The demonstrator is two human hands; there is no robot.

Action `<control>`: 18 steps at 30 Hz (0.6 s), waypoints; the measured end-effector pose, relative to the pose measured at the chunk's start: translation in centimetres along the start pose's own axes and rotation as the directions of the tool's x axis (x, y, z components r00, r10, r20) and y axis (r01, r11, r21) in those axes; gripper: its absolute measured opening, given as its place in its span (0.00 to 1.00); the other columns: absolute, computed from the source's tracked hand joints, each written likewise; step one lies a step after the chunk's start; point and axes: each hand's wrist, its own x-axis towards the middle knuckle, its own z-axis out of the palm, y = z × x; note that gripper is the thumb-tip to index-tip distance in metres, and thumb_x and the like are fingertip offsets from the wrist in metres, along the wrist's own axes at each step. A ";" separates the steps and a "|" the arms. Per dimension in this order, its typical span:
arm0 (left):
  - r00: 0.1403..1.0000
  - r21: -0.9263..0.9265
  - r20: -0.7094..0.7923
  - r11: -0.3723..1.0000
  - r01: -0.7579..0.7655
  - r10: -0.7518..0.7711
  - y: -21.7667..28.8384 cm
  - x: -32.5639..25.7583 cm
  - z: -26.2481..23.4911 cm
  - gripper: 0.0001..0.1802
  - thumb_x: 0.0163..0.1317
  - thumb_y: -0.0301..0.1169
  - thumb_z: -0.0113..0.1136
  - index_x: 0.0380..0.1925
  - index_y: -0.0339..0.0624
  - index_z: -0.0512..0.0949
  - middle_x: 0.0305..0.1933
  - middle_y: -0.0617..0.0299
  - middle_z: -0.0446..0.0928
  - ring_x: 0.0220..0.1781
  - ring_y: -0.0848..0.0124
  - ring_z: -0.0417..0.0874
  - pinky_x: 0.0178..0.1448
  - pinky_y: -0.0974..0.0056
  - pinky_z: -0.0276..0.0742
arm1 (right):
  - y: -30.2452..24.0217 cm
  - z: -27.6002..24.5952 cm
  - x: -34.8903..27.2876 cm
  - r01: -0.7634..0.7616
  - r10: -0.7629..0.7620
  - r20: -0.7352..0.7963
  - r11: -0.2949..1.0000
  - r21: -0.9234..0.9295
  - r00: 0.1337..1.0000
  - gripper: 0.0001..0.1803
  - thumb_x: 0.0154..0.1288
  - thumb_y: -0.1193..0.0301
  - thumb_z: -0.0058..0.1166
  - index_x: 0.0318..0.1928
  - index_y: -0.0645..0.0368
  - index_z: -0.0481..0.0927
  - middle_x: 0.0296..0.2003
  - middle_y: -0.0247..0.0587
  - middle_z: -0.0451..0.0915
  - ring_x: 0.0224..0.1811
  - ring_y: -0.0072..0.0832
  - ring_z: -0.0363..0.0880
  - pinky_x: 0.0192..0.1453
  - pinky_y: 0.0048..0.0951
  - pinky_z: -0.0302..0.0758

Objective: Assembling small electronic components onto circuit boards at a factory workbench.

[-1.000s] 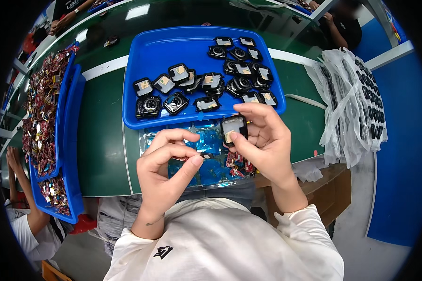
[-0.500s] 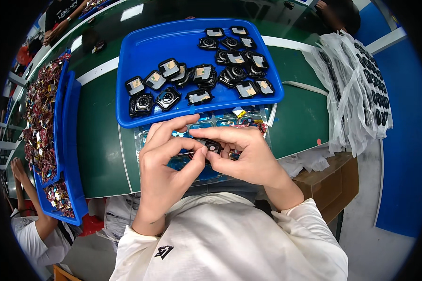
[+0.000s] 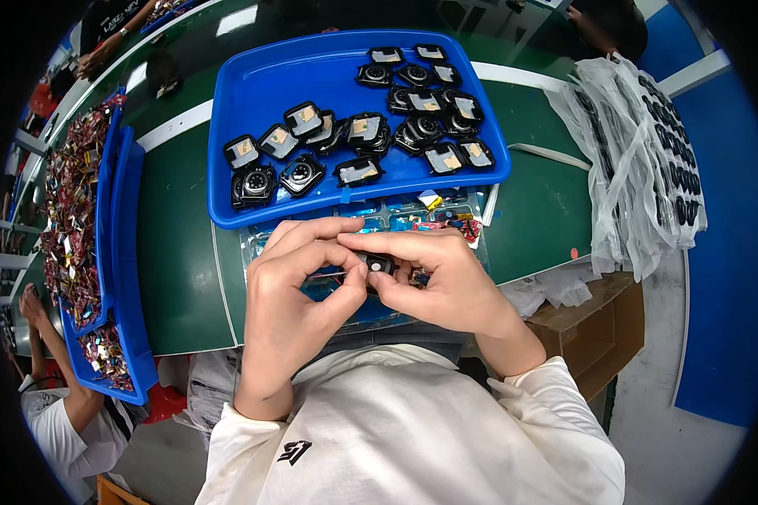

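Observation:
A small black watch case (image 3: 378, 263) is held up in front of my chest, partly covered by fingers. My right hand (image 3: 451, 273) is closed on it, thumb at its near edge and index finger across the far side. Against the case's left end, my left hand (image 3: 299, 282) pinches a thin metal tool (image 3: 327, 275) between thumb and index finger; its exact kind is hard to see. Below both hands lies a clear tray (image 3: 248, 244) with blue-filmed compartments and small red and yellow parts.
Beyond my hands, a blue tray (image 3: 269, 59) holds several black watch cases. Blue bins (image 3: 126, 252) of small wired parts stand at the left. White wrapping (image 3: 602, 168) with black cases is at the right, above a cardboard box (image 3: 602, 328). Other people work at the edges.
Both hands stay together at the watch case. My left hand has shifted slightly, with its upper fingers lowered closer to my right index finger.

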 end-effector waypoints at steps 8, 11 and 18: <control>1.000 0.019 -0.017 1.000 0.002 -0.002 -0.3 -0.1 0.2 0.03 0.43 0.19 0.62 0.22 0.35 0.80 0.42 0.54 0.83 0.43 0.65 0.80 0.50 0.64 0.72 | -0.3 0.0 -0.1 -0.015 0.017 0.034 0.998 -0.068 0.999 0.22 0.56 0.79 0.55 0.54 0.61 0.77 0.28 0.40 0.81 0.22 0.19 0.76 0.27 0.22 0.72; 0.999 0.092 -0.034 0.996 -0.018 0.021 -0.2 -0.1 0.3 0.03 0.43 0.19 0.62 0.22 0.35 0.80 0.41 0.54 0.83 0.43 0.65 0.80 0.50 0.64 0.72 | -0.5 0.0 -0.2 0.035 -0.031 0.036 0.992 -0.118 0.999 0.21 0.58 0.81 0.53 0.55 0.63 0.77 0.32 0.43 0.82 0.24 0.23 0.77 0.29 0.24 0.73; 0.994 0.143 -0.095 0.989 -0.040 0.054 0.0 -0.2 0.8 0.04 0.43 0.19 0.63 0.22 0.34 0.80 0.41 0.55 0.83 0.43 0.65 0.80 0.50 0.63 0.72 | 0.5 0.9 -0.2 0.172 -0.176 -0.051 0.982 -0.074 0.983 0.20 0.61 0.82 0.49 0.54 0.65 0.76 0.36 0.48 0.82 0.29 0.25 0.81 0.30 0.26 0.74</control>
